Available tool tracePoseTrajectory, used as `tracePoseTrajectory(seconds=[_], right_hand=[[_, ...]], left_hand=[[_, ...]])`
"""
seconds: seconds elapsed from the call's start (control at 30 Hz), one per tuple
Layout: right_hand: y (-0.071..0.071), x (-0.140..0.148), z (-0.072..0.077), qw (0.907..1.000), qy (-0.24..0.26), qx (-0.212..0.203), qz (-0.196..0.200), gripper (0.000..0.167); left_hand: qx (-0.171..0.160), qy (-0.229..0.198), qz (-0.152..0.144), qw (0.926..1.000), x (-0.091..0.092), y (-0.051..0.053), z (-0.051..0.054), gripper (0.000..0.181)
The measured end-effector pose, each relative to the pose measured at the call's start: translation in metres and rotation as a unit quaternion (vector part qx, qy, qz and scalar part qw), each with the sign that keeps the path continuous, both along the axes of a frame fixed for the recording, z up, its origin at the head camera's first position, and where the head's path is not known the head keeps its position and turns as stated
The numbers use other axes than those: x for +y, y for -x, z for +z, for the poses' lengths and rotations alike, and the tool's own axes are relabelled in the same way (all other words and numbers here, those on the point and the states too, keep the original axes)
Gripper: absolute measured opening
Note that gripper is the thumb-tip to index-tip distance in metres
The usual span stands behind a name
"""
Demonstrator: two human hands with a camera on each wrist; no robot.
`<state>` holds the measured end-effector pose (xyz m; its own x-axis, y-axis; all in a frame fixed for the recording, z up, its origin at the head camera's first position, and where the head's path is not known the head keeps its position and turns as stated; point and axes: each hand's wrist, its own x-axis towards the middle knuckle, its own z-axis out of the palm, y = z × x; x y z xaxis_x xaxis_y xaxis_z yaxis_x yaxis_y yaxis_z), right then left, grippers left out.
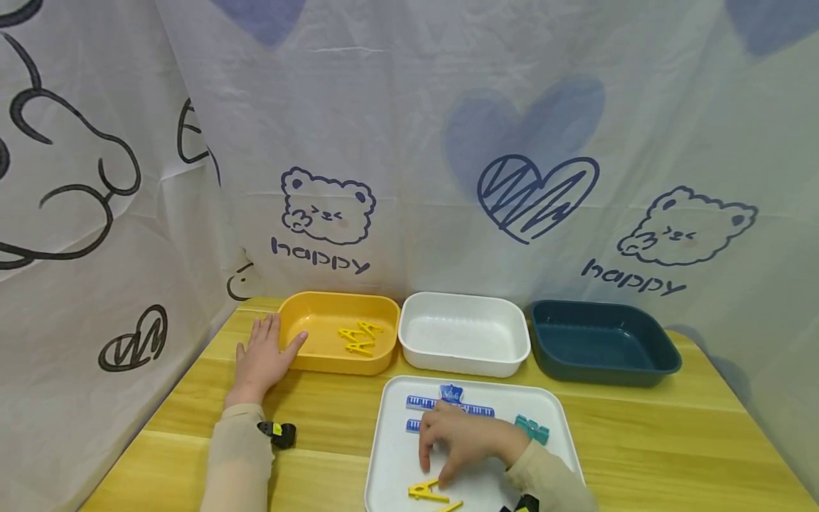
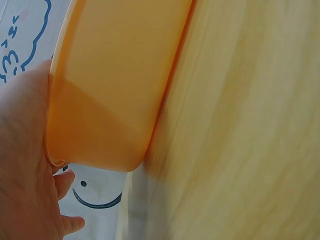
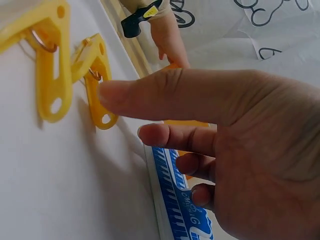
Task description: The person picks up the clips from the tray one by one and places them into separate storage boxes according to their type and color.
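Apparently done: three yellow clips (image 1: 360, 348) laid together in the right half of the yellow tub (image 1: 345, 365), left of centre in the head view.

Apparently left, on the tray (image 1: 393, 462) at lower centre: near clip (image 1: 419, 491), yellow, just below the fingertips; edge clip (image 1: 451, 506), yellow, partly cut off by the bottom of the frame; blue clip (image 1: 451, 393), keyboard-patterned, along the upper part of the tray; blue strip (image 1: 413, 425), same pattern, mostly hidden behind the fingers, full shape impossible to tell; green clip (image 1: 536, 432), at the tray's right side.

Also on hand, in a row across the middle of the frame: white tub (image 1: 463, 359) at centre, dark tub (image 1: 601, 368) to the right.

Right hand (image 1: 472, 432): over the tray, lower centre; thumb and fingers bent and well apart, nothing held; thumb tip close to the near clip, contact impossible to tell.

Left hand (image 1: 261, 361): at the left end of the yellow tub; fingers loosely spread outside, thumb over the rim, touching without a firm grasp, no clip held.

Overall progress, by judgement: past the start, with yellow well advanced and blue and green apparently untouched.
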<state>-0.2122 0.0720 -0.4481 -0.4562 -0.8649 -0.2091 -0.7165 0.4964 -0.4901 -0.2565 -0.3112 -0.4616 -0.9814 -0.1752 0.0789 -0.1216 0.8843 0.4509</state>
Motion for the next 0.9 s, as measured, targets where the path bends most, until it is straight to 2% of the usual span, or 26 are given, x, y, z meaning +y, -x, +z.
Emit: tracePoseTrajectory(seconds=[0.4,0.9], right_hand=[[-0.0017,-0.003,0.0023,0.9995,-0.012,0.014,-0.026,0.018],[0.0019,-0.0046,0.0,0.9989,0.015,0.022,-0.039,0.016]], left_hand=[[0.005,0.004,-0.002,1.0,-0.0006,0.0014,-0.0017,0.098],[0.006,0.004,-0.003,1.0,-0.0009,0.0019,-0.0022,0.097]])
